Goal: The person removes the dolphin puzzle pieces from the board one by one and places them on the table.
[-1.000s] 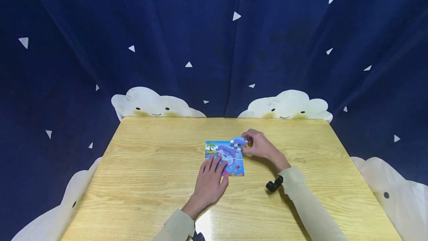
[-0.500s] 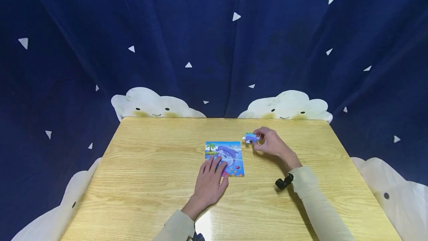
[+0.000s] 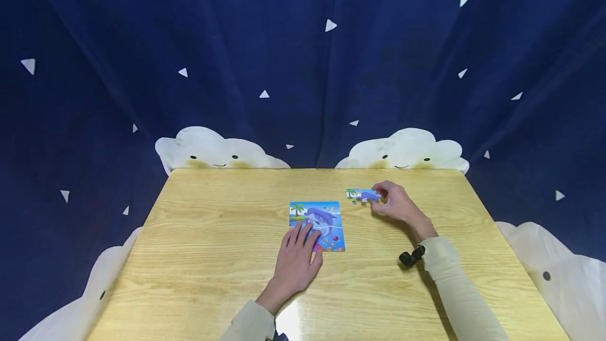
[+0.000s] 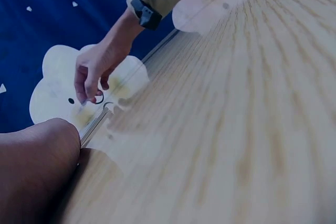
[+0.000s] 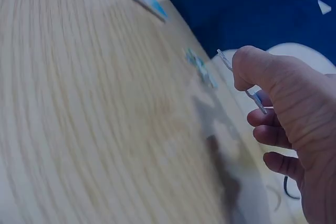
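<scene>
A square picture board (image 3: 326,209) with a dolphin, palm tree and sea lies on the wooden table. My left hand (image 3: 294,262) rests on its lower left part, fingers stretched out. To the right and farther back, my right hand (image 3: 401,208) pinches a jigsaw piece (image 3: 371,196) showing a dolphin's head. Seen in the right wrist view, this thin held piece (image 5: 256,102) is tilted between thumb and fingers, above the table. Just left of it in the head view is another jigsaw piece (image 3: 351,193) with a palm tree, lying on the table.
The wooden table (image 3: 213,236) reaches back to a dark blue curtain (image 3: 265,41) with white clouds and triangles. A black wrist device (image 3: 411,257) sits at my right cuff. Small colourful bits show beside the palm-tree piece.
My right hand has moved right, carrying the dolphin piece from over the board's upper right corner to beside the palm-tree piece, which now shows. The left hand has stayed on the board.
</scene>
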Action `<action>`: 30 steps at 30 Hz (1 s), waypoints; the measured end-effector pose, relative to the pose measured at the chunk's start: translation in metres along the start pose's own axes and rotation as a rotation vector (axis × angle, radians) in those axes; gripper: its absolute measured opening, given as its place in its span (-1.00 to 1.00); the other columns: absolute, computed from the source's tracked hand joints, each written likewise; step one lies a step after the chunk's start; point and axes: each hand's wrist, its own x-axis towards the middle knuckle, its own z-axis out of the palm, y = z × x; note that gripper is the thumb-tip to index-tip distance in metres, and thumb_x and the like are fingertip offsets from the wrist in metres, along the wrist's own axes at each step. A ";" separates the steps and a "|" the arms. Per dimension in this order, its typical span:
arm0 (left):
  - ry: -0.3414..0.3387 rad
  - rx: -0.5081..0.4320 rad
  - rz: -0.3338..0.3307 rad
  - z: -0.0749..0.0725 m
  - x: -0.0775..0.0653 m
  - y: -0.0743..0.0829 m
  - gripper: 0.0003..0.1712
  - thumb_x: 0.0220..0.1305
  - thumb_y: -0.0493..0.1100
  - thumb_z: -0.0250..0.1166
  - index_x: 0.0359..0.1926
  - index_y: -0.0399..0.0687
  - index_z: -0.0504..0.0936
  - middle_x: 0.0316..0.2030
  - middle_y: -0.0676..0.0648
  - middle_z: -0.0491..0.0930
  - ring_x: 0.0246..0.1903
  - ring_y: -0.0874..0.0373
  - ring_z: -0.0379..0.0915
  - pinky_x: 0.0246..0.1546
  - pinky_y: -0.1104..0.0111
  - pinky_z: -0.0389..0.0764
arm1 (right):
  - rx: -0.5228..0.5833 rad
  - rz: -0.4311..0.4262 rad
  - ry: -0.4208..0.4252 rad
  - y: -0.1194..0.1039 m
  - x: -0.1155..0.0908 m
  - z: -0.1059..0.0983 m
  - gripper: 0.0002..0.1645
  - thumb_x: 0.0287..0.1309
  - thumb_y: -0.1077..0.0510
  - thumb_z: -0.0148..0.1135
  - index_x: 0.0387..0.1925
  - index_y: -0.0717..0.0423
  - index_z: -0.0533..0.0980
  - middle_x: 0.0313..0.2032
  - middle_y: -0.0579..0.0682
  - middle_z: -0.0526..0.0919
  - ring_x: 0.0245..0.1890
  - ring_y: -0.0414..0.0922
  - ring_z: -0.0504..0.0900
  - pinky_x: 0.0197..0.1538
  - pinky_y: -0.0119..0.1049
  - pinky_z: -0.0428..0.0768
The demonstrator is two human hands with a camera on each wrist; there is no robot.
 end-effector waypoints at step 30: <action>-0.003 -0.008 -0.004 -0.001 0.000 0.002 -0.46 0.52 0.12 0.05 0.40 0.12 0.48 0.47 -0.11 0.36 0.53 -0.19 0.11 0.47 -0.07 0.16 | -0.034 0.036 0.030 0.032 0.003 0.007 -0.54 -0.04 0.21 0.44 -0.03 0.26 0.67 -0.33 0.08 0.46 -0.34 -0.05 0.36 -0.23 -0.20 0.36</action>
